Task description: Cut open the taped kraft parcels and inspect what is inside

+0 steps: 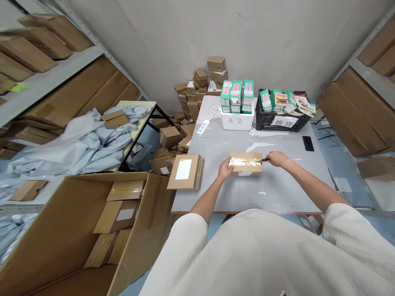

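Observation:
A small cardboard box (247, 167) lies on the table, with shiny clear tape along its top and a white label on its near side. My left hand (225, 167) grips the box's left end, thumb on top. A thin dark tool that looks like a box cutter (265, 159) is in my right hand (277, 158), its fingers closed round it. The tool's tip meets the tape at the box's right end. Left of my left hand, another cardboard box (199, 172) with a white label sits on the table's left edge.
At the table's back stand a white bin (237, 121) of green-and-pink boxes and a black crate (262, 119) of booklets. A power strip (203, 128) and phone (307, 143) lie on the table (210, 201). A large open carton (154, 218) holding boxes stands at left.

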`<action>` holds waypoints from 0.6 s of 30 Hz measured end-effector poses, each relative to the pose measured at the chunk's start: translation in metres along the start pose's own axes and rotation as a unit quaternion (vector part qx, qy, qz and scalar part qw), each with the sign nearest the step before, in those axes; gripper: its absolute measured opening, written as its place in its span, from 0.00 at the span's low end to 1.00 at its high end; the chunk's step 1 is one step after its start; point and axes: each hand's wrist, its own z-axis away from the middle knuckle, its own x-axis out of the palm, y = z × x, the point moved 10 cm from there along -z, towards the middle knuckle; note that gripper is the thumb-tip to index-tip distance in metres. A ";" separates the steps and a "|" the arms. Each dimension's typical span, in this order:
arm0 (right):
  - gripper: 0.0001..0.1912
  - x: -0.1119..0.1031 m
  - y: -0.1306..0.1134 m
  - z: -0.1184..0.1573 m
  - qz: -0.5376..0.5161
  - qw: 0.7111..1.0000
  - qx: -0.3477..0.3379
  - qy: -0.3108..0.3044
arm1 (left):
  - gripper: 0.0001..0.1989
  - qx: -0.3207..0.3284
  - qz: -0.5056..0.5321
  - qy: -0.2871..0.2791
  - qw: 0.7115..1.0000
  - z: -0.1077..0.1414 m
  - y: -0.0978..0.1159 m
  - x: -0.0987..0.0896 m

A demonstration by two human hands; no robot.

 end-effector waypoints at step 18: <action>0.15 0.040 0.042 -0.011 -0.122 0.992 -0.033 0.026 | 0.26 0.168 -0.218 -0.154 0.949 0.017 0.128 0.069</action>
